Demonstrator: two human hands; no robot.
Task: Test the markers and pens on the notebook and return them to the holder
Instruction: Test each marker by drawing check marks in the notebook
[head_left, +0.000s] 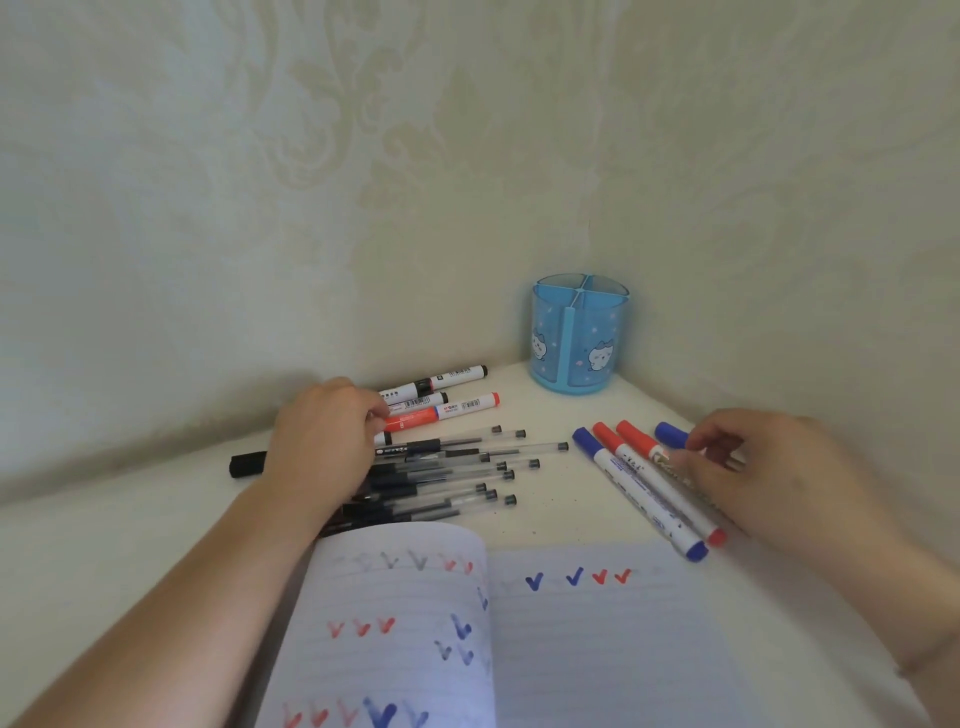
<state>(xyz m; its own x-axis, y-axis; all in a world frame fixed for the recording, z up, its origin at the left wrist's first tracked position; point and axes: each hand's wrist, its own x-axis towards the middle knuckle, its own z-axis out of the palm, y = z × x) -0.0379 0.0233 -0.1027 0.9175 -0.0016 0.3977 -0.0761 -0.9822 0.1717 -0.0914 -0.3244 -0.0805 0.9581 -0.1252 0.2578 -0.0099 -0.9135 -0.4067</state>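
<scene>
An open lined notebook (571, 649) lies in front of me, marked with red, blue and grey ticks. A blue divided holder (579, 338) stands with nothing in it in the far corner. My left hand (324, 436) rests with curled fingers on a pile of black gel pens (457, 478) and touches the red marker (452, 410) among three fat markers. My right hand (753, 467) lies over a row of slim red and blue whiteboard markers (644, 493), fingertips on one of them; whether it grips a marker is unclear.
Patterned walls meet in a corner just behind the holder. A black marker (247, 464) pokes out to the left of my left hand. The white table surface runs to the left of the notebook.
</scene>
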